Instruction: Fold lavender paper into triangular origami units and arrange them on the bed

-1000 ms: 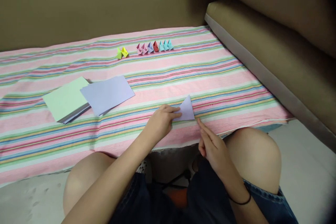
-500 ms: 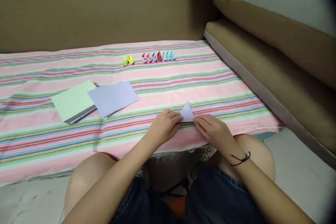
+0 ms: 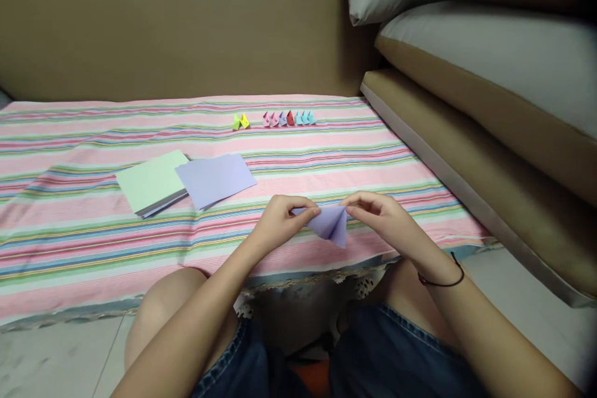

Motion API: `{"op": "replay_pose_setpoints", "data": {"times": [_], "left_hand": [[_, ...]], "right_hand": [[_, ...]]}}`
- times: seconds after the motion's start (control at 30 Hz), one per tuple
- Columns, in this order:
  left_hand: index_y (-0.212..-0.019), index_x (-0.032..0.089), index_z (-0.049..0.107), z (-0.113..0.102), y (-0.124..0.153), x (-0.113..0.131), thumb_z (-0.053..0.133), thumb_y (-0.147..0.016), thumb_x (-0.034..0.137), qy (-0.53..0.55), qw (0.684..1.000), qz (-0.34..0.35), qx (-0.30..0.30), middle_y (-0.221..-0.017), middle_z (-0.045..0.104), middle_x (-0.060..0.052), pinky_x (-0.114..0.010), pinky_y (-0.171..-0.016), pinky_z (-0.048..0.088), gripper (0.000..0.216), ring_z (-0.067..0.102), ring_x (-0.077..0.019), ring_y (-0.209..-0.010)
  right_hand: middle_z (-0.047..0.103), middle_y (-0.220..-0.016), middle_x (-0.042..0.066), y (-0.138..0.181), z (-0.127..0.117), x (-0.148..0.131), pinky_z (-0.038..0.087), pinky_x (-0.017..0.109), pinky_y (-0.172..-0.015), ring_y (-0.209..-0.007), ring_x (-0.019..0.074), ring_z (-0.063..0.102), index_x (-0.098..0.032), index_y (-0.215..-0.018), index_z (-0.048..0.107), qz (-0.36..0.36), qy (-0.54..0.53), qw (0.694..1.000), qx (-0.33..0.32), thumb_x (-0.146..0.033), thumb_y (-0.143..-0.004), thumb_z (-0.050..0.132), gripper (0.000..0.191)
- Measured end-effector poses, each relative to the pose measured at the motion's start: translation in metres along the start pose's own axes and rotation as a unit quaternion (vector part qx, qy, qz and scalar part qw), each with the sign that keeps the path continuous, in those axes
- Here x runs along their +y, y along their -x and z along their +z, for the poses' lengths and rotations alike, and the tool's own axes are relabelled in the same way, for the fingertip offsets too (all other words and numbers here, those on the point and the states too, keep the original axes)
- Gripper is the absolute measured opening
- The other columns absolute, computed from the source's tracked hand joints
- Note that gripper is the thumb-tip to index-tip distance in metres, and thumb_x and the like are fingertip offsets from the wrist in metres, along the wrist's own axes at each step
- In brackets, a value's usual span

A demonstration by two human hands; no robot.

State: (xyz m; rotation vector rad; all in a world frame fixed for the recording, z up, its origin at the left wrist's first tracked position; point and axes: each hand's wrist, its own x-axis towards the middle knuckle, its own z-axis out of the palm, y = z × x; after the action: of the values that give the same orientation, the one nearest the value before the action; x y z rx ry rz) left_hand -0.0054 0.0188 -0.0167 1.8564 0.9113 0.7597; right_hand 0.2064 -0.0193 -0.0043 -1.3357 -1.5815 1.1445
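Between my hands is a folded sheet of purple paper [image 3: 327, 222], its flaps hanging downward with a crease partly spread. My left hand [image 3: 286, 219] pinches its left end between thumb and fingers. At the upper right corner, my right hand [image 3: 375, 211] pinches the paper with thumb and forefinger. A stack of purple paper [image 3: 217, 180] lies to the left of my hands, overlapping a stack of light green paper [image 3: 153, 181].
Small folded paper pieces stand in a row at the back: yellow ones [image 3: 240, 122], then pink, purple, red [image 3: 290, 118] and light blue ones [image 3: 305, 117]. A striped cloth [image 3: 93, 230] covers the seat. Stacked cushions [image 3: 466, 118] rise on the right.
The purple paper was a flat triangle on the cloth, pointing away from me. Now it is lifted and turned, with its points facing down toward me. The view has tilted up.
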Motion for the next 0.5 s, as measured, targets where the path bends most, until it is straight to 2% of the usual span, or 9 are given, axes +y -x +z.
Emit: {"op": "replay_pose_setpoints", "data": {"times": [0.13,0.23,0.3,0.4,0.5], "left_hand": [[-0.073,0.013,0.069,0.001,0.001,0.002,0.055,-0.084,0.031,0.01,1.0,0.003,0.001,-0.071,0.068,-0.004,-0.021,-0.056,0.045,0.026,0.058,-0.0138,-0.064],[-0.071,0.013,0.069,0.001,0.002,0.004,0.054,-0.084,0.03,-0.003,1.0,0.011,0.005,-0.069,0.068,-0.004,-0.021,-0.056,0.044,0.026,0.058,-0.0138,-0.063],[-0.071,0.013,0.069,0.001,0.003,0.004,0.054,-0.084,0.029,-0.013,1.0,0.015,0.009,-0.069,0.069,-0.004,-0.021,-0.056,0.044,0.026,0.059,-0.0138,-0.063],[-0.073,0.014,0.07,0.0,0.003,0.003,0.053,-0.084,0.027,-0.028,0.999,0.017,0.014,-0.071,0.07,-0.003,-0.021,-0.057,0.045,0.024,0.061,-0.0137,-0.063],[-0.075,0.015,0.071,0.002,0.004,0.002,0.052,-0.084,0.024,-0.066,0.997,0.03,0.032,-0.075,0.073,-0.003,-0.022,-0.059,0.045,0.022,0.063,-0.0144,-0.065]], "right_hand": [[0.067,-0.082,0.003,0.004,0.005,-0.001,0.047,0.03,-0.075,-0.08,0.0165,0.063,-0.017,-0.086,0.061,0.027,-0.029,0.999,0.0,-0.036,-0.078,0.062,0.021],[0.063,-0.074,0.0,0.007,0.01,0.001,0.047,0.027,-0.067,-0.07,0.0139,0.061,-0.017,-0.087,0.058,0.033,-0.039,0.999,0.004,-0.03,-0.071,0.066,0.022],[0.063,-0.073,-0.001,0.008,0.012,0.001,0.048,0.028,-0.068,-0.069,0.0134,0.061,-0.017,-0.089,0.056,0.034,-0.058,0.998,0.0,-0.028,-0.072,0.065,0.022],[0.066,-0.08,0.002,0.009,0.015,-0.001,0.05,0.031,-0.076,-0.076,0.0157,0.064,-0.017,-0.095,0.056,0.044,-0.067,0.997,0.004,-0.032,-0.076,0.062,0.024],[0.068,-0.092,0.005,0.009,0.019,-0.004,0.052,0.033,-0.076,-0.082,0.0182,0.065,-0.018,-0.101,0.056,0.042,-0.034,0.998,0.022,-0.032,-0.076,0.064,0.03]]}}
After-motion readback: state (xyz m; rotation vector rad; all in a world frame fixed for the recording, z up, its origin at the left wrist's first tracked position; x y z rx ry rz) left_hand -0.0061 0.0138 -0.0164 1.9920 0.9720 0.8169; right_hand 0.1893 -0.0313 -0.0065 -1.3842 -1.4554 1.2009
